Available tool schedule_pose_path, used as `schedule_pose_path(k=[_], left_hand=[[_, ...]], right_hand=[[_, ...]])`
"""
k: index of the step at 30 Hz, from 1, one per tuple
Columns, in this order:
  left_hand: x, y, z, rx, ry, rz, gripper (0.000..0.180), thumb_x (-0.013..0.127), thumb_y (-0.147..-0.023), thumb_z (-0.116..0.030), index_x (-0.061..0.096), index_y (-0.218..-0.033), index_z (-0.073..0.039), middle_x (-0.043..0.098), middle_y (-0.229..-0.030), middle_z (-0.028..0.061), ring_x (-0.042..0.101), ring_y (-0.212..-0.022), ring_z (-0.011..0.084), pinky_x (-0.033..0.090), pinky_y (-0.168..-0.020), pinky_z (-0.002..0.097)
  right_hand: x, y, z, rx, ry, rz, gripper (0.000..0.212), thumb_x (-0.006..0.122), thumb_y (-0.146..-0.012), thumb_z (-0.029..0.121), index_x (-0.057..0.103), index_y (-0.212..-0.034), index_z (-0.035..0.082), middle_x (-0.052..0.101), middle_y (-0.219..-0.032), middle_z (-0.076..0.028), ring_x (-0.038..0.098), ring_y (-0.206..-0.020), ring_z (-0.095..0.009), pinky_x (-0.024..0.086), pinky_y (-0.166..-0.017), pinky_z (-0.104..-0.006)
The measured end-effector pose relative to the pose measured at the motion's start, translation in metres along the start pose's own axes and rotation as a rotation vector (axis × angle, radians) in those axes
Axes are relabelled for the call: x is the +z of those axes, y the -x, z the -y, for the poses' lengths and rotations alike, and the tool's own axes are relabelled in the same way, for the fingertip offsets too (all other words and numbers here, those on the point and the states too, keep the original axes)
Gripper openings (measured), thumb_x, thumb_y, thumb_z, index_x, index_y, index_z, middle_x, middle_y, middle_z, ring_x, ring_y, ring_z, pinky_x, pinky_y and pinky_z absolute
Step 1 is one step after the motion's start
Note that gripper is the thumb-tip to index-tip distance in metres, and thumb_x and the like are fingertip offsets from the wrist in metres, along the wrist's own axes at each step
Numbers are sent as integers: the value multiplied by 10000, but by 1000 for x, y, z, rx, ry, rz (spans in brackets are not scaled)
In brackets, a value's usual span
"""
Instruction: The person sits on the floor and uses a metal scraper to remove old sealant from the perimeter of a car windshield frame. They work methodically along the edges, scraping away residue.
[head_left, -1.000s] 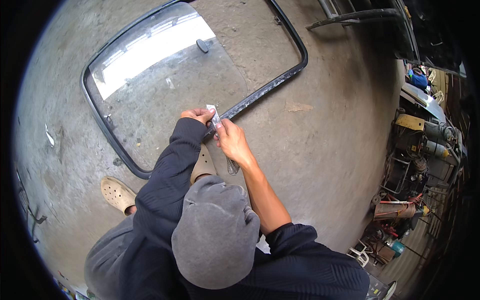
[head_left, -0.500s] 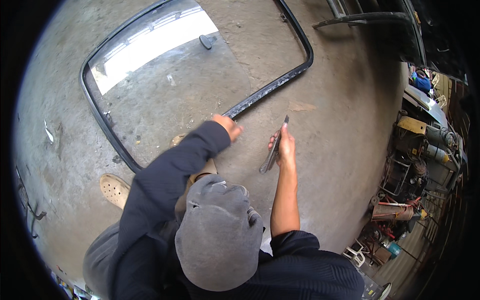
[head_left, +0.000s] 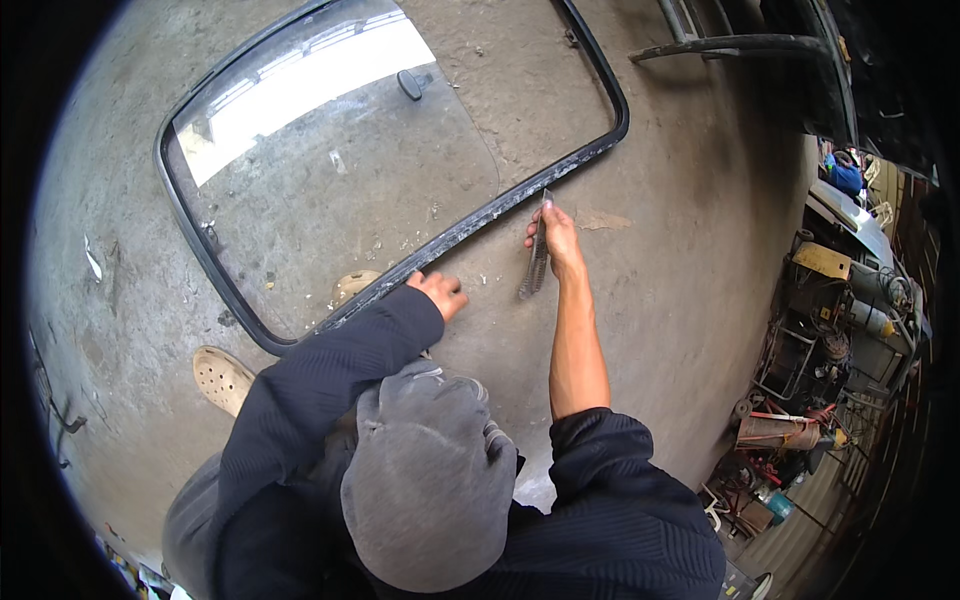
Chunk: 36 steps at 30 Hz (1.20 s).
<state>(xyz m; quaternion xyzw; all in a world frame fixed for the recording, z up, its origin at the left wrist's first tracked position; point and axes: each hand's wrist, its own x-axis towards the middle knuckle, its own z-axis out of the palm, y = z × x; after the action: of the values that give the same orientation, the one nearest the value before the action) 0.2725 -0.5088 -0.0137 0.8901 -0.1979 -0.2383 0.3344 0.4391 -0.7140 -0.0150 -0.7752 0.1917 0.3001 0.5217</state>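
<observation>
A beige perforated shoe (head_left: 222,377) was seen on the concrete floor (head_left: 690,250) at the far left. Beyond it, a windshield (head_left: 340,190) lay flat on that floor, its black rubber edge (head_left: 480,218) running diagonally. The left hand (head_left: 440,295) was pressed palm-down just beside that edge, fingers curled, nothing gripped. Further right, the right hand (head_left: 556,236) was closed around a long thin blade tool (head_left: 536,258), its tip held close to the rubber edge. Workshop clutter (head_left: 820,400) was piled at the far right.
</observation>
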Motion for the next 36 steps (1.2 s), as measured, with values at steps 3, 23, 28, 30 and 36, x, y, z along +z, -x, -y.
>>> schedule_pose_path(k=[3, 23, 28, 30, 36], left_hand=[[-21, -1, 17, -100, 91, -48, 352, 631, -808, -209, 594, -1145, -114, 625, -1065, 85, 590, -1043, 276, 471, -833, 408], [-23, -3, -46, -351, 595, -28, 283, 454, -954, -324, 510, -1034, -59, 626, -621, 122, 653, -637, 332, 494, -595, 443], [-22, 2, -50, -364, 640, -73, 268, 445, -960, -303, 506, -1026, -51, 628, -618, 112, 656, -634, 322, 497, -598, 434], [-25, 1, -48, -394, 648, -79, 271, 448, -958, -305, 506, -1030, -51, 627, -616, 113, 655, -634, 326, 497, -600, 435], [-29, -3, -53, -412, 592, -44, 282, 449, -955, -313, 505, -1043, -51, 627, -616, 122, 654, -637, 336, 497, -604, 441]], right_hand=[[-4, 1, 10, 114, -44, -7, 463, 369, -975, 484, 508, -838, 65, 519, -648, -52, 551, -547, -152, 455, -499, -290], [51, 73, 9, -64, -814, -190, 384, 491, -959, 284, 464, -1175, -32, 587, -1108, -179, 645, -875, -357, 534, -752, -450], [64, 83, 12, -81, -789, -152, 412, 512, -947, 244, 429, -1233, -40, 578, -1133, -215, 657, -800, -359, 545, -746, -460], [62, 85, 16, -58, -819, -118, 387, 522, -944, 247, 446, -1197, -37, 591, -1083, -213, 655, -785, -352, 551, -730, -454], [58, 72, 2, -60, -847, -275, 190, 547, -935, 189, 491, -985, 14, 612, -885, -160, 646, -687, -292, 572, -645, -420]])
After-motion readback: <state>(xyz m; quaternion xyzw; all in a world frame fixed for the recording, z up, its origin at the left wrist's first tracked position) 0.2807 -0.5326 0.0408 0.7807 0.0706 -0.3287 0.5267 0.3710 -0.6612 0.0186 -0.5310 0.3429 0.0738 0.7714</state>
